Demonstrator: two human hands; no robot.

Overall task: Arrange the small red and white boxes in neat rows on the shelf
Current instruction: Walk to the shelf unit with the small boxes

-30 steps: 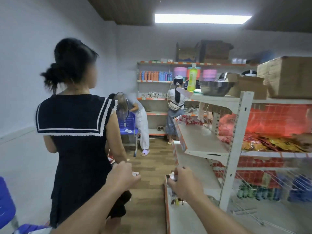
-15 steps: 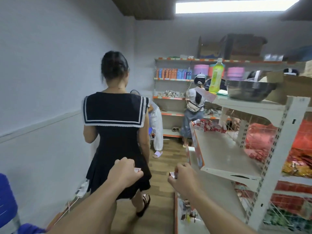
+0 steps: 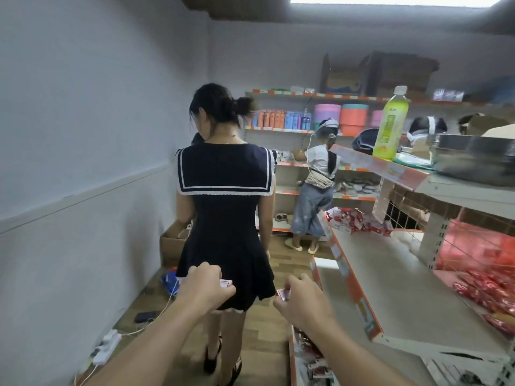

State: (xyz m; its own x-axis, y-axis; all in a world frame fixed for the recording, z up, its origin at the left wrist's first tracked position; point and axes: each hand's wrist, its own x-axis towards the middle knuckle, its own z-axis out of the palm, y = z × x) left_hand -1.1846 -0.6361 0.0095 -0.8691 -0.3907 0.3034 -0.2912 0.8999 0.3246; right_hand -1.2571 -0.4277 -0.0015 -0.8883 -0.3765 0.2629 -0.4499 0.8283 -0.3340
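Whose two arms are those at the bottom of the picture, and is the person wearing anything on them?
They belong to the person wearing the camera. Both forearms are bare as far as the frame shows: no sleeves, gloves, watch or bracelet. The left hand and right hand show no rings, though blur makes small details hard to rule out.

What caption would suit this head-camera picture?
Both hands, left and right, carry small red and white boxes along an aisle beside a shelf.

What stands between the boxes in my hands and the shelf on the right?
Nothing visible. The left hand and right hand each hold a box in the aisle; the shelf lies open alongside. The person in the dress stands ahead.
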